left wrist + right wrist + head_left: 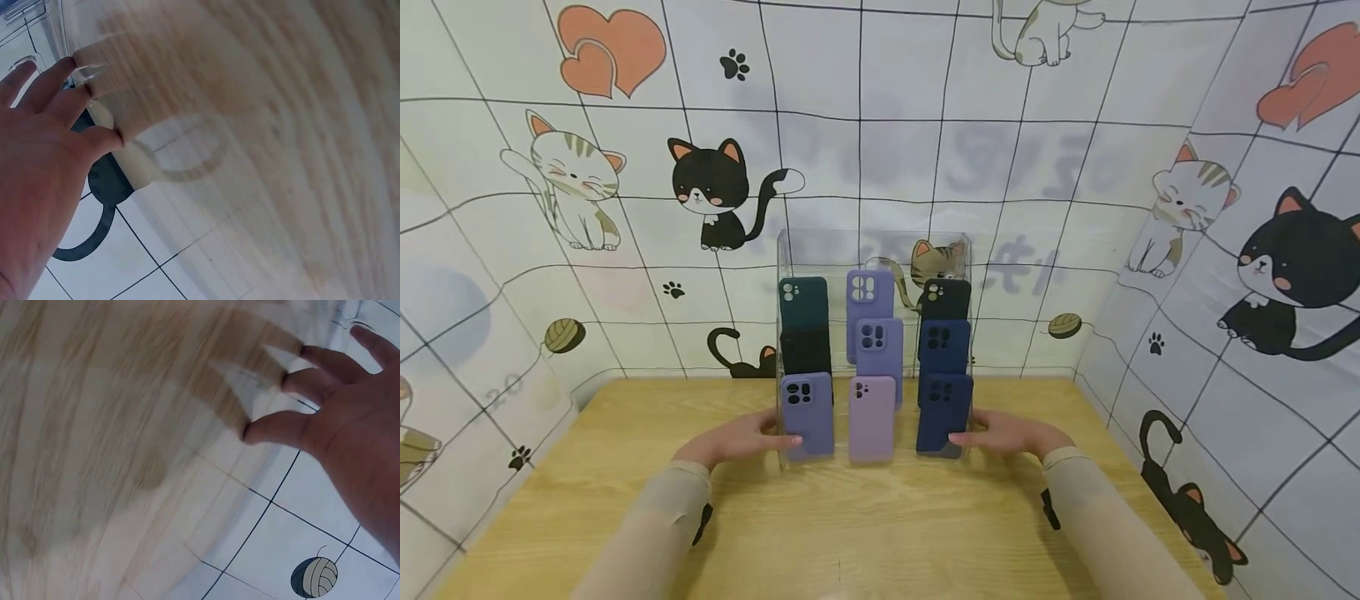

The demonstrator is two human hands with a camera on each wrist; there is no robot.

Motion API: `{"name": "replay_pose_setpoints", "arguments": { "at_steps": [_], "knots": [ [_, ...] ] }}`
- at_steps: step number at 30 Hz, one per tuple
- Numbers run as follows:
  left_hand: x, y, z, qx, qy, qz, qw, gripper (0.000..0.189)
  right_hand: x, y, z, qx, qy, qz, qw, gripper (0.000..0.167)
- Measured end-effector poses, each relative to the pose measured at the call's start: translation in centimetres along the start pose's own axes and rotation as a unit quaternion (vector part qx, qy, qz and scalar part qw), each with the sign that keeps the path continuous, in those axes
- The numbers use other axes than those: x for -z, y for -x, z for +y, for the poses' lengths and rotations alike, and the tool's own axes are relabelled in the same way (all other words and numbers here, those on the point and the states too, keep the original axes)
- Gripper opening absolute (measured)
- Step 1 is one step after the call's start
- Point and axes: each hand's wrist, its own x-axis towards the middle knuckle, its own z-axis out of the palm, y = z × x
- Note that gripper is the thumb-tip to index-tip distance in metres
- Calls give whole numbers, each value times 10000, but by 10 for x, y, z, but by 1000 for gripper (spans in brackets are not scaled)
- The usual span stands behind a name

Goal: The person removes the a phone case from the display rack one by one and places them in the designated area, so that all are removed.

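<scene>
A clear plastic display rack (874, 234) stands on the table, with phone cases leaning in three stepped columns. Dark green (805, 304), black (806, 352) and periwinkle (808, 412) cases fill the left column. Two purple cases (880, 354) rise behind a pinkish-lilac case (872, 425) in the middle. At right, a black case (946, 300) is above two navy cases (942, 417). My left hand (747, 437) holds the rack's left side, thumb in front over the periwinkle case. My right hand (1003, 433) grips the opposite side, thumb overlapping the lowest navy case. Fingertips press the clear side panels in both wrist views.
The rack is on a light wood-grain table (865, 533), toward its back edge. Behind and beside it hangs a white gridded cloth (880, 158) printed with cats, hearts and paw marks. Dark bands (702, 523) show at both wrists.
</scene>
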Motion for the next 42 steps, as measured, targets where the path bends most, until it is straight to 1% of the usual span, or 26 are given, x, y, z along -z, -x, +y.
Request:
{"name": "replay_pose_setpoints", "arguments": {
  "at_steps": [5,11,15,20,23,28,34,38,42],
  "knots": [
    [7,0,3,69,-144,-75,9998,108,3,0,-2,-103,-13,11,9999,108],
    [10,0,3,68,-159,-104,9998,111,4,-2,-2,-190,-7,43,9998,108],
    [9,0,5,42,-150,-38,9999,111,5,-1,-2,-180,31,60,9998,107],
    [6,-2,7,26,-146,27,9999,112,5,3,-2,-239,91,80,9996,110],
    [4,-3,5,73,-186,63,9998,111,5,4,-2,-226,126,82,9996,111],
    [3,-4,1,144,-213,153,9996,110,3,0,1,-163,152,144,9996,111],
    [3,-5,0,86,-268,123,9995,110,1,0,1,-207,78,135,9997,111],
    [1,-7,-2,45,-248,130,9996,109,2,-1,2,-155,61,139,9998,108],
    [2,-5,2,31,-251,64,9997,109,2,-4,3,-118,95,145,9998,107]
  ]
}}
